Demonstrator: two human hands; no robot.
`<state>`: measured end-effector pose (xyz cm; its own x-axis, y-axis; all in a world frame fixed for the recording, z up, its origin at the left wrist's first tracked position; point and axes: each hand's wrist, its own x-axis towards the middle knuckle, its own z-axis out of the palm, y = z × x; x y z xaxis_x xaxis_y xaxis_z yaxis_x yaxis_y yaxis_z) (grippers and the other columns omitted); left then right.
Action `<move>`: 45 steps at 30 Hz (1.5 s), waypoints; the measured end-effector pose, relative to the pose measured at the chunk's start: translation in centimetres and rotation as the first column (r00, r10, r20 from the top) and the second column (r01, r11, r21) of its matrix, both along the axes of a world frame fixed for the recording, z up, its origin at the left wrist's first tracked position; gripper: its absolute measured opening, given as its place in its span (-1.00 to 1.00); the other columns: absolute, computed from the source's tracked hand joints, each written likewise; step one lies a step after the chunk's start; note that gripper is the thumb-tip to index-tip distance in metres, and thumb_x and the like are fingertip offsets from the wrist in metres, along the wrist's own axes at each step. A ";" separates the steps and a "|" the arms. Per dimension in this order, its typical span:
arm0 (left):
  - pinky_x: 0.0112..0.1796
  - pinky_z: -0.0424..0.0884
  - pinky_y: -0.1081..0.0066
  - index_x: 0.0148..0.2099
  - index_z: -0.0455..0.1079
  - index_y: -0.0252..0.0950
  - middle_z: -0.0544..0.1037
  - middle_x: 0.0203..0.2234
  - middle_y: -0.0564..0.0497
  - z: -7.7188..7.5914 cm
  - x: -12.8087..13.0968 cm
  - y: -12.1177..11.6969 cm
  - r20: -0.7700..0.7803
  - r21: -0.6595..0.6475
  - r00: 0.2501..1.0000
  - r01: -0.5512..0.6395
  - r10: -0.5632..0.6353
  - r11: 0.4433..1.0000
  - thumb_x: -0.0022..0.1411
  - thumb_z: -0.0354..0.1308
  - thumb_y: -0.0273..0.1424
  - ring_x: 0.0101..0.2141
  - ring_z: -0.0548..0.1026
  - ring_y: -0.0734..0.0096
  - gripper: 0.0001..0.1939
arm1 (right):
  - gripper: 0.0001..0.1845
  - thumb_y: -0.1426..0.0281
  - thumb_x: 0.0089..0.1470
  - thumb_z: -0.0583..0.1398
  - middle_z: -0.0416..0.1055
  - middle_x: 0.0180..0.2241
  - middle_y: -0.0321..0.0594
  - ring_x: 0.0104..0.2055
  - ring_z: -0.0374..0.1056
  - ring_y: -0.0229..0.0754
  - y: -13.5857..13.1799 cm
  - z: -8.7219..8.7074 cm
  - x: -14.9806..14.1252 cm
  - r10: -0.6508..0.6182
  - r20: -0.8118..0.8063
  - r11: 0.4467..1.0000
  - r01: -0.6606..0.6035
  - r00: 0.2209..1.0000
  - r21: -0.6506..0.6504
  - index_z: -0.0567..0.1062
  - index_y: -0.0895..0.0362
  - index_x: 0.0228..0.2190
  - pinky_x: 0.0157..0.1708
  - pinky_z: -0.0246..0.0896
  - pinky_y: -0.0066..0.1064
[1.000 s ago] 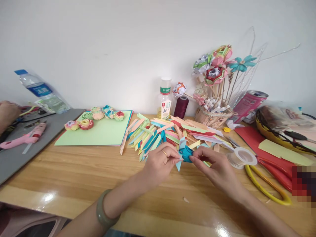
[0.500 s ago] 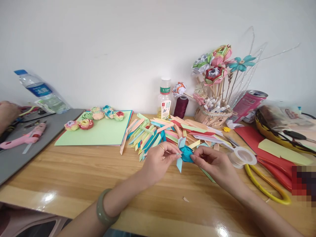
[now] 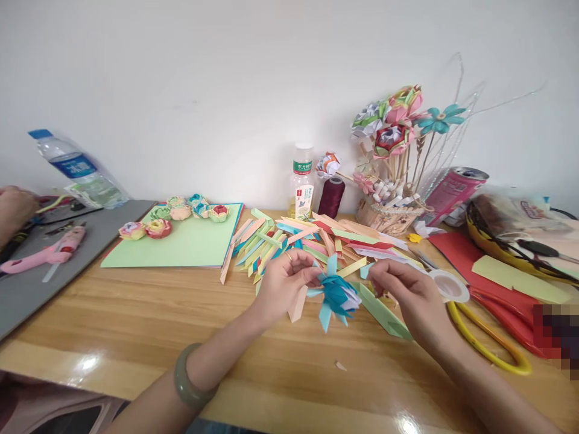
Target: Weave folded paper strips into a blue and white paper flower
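A blue folded-paper flower (image 3: 338,296) with pale blue outer petals and a whitish-lilac middle hangs above the table, tilted to the right. Thumb and fingers of my left hand (image 3: 289,280) pinch it at its left side. To the right of the flower, apart from it, is my right hand (image 3: 404,289), its fingers pressed together; what they hold, if anything, is too small to make out. A white spool (image 3: 452,286) lies just beyond that hand. Under and behind both hands spreads a heap of folded paper strips (image 3: 271,241) in several colours.
Small finished paper flowers (image 3: 158,228) sit on green paper (image 3: 199,247) at left. Another person's hand (image 3: 15,208) is by a pink glue gun (image 3: 45,250) on a grey board. Scissors with red and yellow handles (image 3: 493,349) lie right. A bottle (image 3: 302,181) and a flower basket (image 3: 386,217) stand behind.
My right hand has come off the flower and moved slightly right. The flower has turned, so its whitish-lilac middle now shows. My left hand keeps its pinch and has shifted slightly left.
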<state>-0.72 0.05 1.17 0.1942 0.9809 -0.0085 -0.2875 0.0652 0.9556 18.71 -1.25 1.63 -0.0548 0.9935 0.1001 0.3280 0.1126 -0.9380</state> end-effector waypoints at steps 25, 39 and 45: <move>-0.35 0.30 0.48 -0.45 0.47 -0.30 0.38 -0.47 0.03 -0.8 0.0 0.2 -0.192 0.183 0.957 0.251 -0.216 0.950 -0.05 0.22 -0.38 -0.41 0.36 0.50 -0.91 | -0.84 0.27 -0.01 0.15 0.41 -0.33 -0.21 -0.29 0.32 -0.15 -0.9 0.3 -1.9 0.287 0.147 0.955 -0.294 0.947 0.028 0.43 0.07 -0.36 -0.34 0.24 -0.36; -0.45 0.28 0.53 -0.46 0.30 -0.37 0.39 -0.56 0.08 -1.3 0.4 -0.1 -0.242 -0.053 0.937 0.244 -0.250 0.968 -0.09 0.20 -0.45 -0.52 0.34 0.59 -0.87 | -0.74 0.19 -0.12 0.21 0.31 -0.52 -0.30 -0.48 0.23 -0.26 -0.4 -0.5 -2.4 0.248 0.014 0.960 -0.244 0.969 -0.134 0.37 0.14 -0.53 -0.51 0.16 -0.46; -0.46 0.27 0.53 -0.50 0.30 -0.36 0.40 -0.58 0.09 -1.4 0.3 0.0 -0.258 -0.035 0.936 0.239 -0.240 0.970 -0.10 0.21 -0.45 -0.54 0.34 0.60 -0.87 | -0.69 0.19 -0.15 0.23 0.19 -0.59 -0.39 -0.55 0.12 -0.33 -0.2 -1.1 -2.1 0.251 -0.039 0.953 -0.253 0.967 -0.168 0.25 0.12 -0.59 -0.58 0.05 -0.51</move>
